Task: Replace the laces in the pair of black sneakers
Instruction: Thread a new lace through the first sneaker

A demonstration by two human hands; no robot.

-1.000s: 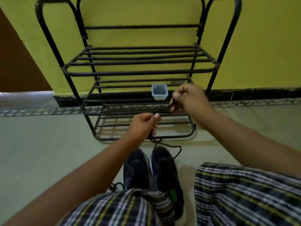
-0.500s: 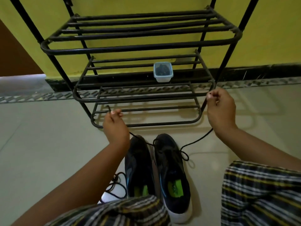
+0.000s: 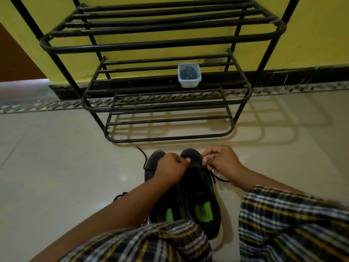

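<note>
Black lace pinched by both hands – eyelets lost on the dark sneaker, toe hidden.

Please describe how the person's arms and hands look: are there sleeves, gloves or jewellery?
Both forearms are bare, with no sleeves in view. The left hand and the right hand wear no gloves; no rings or watch are visible.

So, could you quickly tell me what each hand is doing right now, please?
Left hand: closed, pinching the black lace over the sneakers.
Right hand: closed, pinching the same lace.
</note>
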